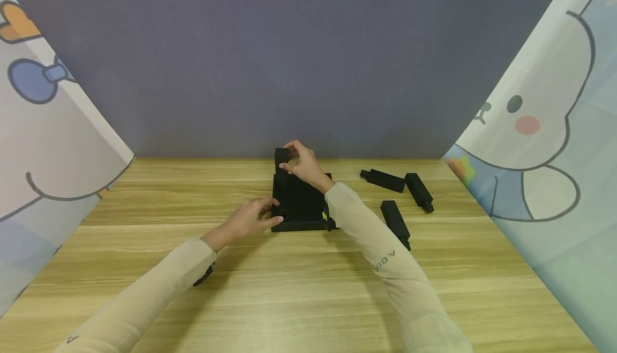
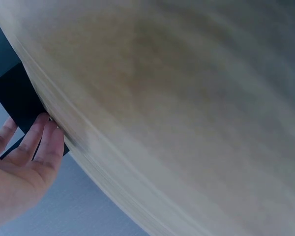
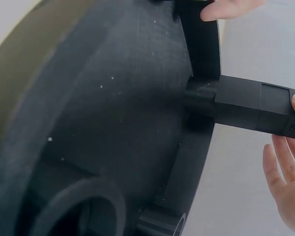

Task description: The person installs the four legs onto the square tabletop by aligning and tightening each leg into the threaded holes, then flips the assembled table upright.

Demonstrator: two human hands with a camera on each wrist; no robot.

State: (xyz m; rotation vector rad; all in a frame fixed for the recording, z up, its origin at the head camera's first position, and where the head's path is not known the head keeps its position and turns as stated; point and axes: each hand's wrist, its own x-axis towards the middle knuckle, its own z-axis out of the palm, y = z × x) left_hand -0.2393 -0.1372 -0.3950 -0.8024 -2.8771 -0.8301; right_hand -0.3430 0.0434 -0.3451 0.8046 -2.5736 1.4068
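A square black tabletop (image 1: 303,203) with raised edges and round corner sockets lies underside up. At its far left corner a black table leg (image 1: 281,159) stands upright, its narrow end inside the corner socket (image 3: 200,93) in the right wrist view. My right hand (image 1: 305,166) grips the leg's upper part between thumb and fingers. Round the near left corner of the tabletop, my left hand (image 1: 248,219) holds on, thumb at the front and fingers along the left side. In the left wrist view its fingers (image 2: 48,147) touch the black edge.
To the right lie three loose black table legs: one at the back (image 1: 385,180), one farther right (image 1: 418,191) and one nearer (image 1: 395,222). A grey panel (image 1: 289,64) rises behind the wooden table (image 1: 270,299), with cartoon-print cloths on both sides.
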